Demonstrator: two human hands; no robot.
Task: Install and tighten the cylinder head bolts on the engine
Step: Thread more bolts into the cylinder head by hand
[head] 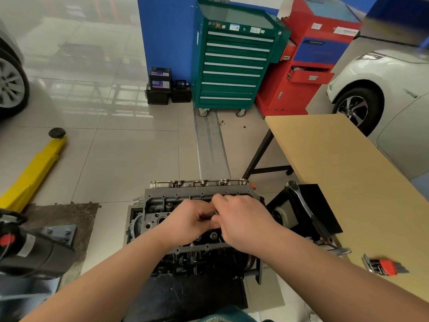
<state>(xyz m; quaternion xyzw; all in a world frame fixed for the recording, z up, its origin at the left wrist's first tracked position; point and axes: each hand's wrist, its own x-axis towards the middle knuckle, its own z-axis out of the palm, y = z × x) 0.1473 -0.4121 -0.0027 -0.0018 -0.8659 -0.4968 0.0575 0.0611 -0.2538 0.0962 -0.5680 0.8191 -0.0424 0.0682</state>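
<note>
1. Head view: two bare hands over one engine [162, 205] on a dark stand on the tiled floor, low in the middle of the frame, with the grey metal cylinder head on top.
2. Left hand [190, 219] curled, fingers pressed together around something small; right hand [239, 219] meeting it, fingertips [214, 220] pinching a small shiny metal piece [216, 212], likely a bolt, though mostly hidden by both hands.
3. One ratchet wrench [304, 205], chrome head and dark handle, lying on a black block beside the engine, at the edge of one tan-topped table [348, 170].
4. One orange-and-metal tool set [383, 266] on the table, blurred, details unreadable.
5. Two tool cabinets behind: one green with drawers [232, 66], one red [308, 73].
6. Two cars cut off by the frame: a white one [383, 89] on the right, a wheel [9, 87] on the left.
7. One yellow lift arm [34, 168] with a round black pad.
8. Engine centre covered by the hands; bolt holes there not visible.
</note>
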